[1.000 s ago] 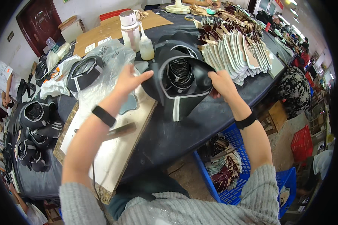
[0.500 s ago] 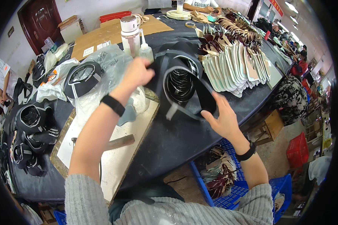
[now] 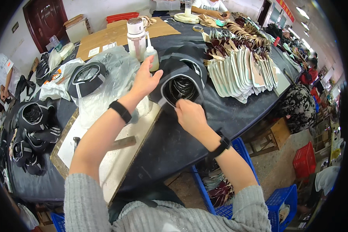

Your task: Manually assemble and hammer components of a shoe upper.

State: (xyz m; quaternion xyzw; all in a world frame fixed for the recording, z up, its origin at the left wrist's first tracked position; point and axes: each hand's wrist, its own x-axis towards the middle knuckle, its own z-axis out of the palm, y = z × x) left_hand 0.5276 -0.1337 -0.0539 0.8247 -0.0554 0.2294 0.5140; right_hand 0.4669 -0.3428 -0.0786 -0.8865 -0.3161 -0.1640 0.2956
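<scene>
Worktop [image 3: 162, 162], dark-covered, broad, carrying most of the items listed. Cardboard [image 3: 160, 28], brown, flat at the far left of the worktop. Board [image 3: 114, 168], white-faced with a rough edge, lying under the left forearm. Blue crate [image 3: 245, 155], below the near edge of the worktop, holding maroon and pale pieces. Plastic bag [image 3: 118, 65], clear, crumpled, beyond the board. Pale stack [image 3: 239, 73], many flat pieces leaning in a row, right of centre. Black stack [image 3: 176, 71], dark uppers nested one in another with grey-edged openings, on the worktop directly ahead of the person, between the bag and the pale stack; its nearest opening faces the person. Red crate [image 3: 304, 160], on the floor at far right. Single black upper [image 3: 96, 83], resting on the bag's left side. Hands, two, bare: left hand [image 3: 146, 79] open, thumb spread from the fingers, nothing visible in it, just left of the black stack; right hand [image 3: 190, 115] with fingers bent, at the near rim of the opening, though whether it grips the rim cannot be told. Flask [image 3: 136, 42], white, upright. Hammer [image 3: 124, 143], on the board, partly behind the forearm. Bottle [image 3: 154, 58], spouted, beside the flask.
</scene>
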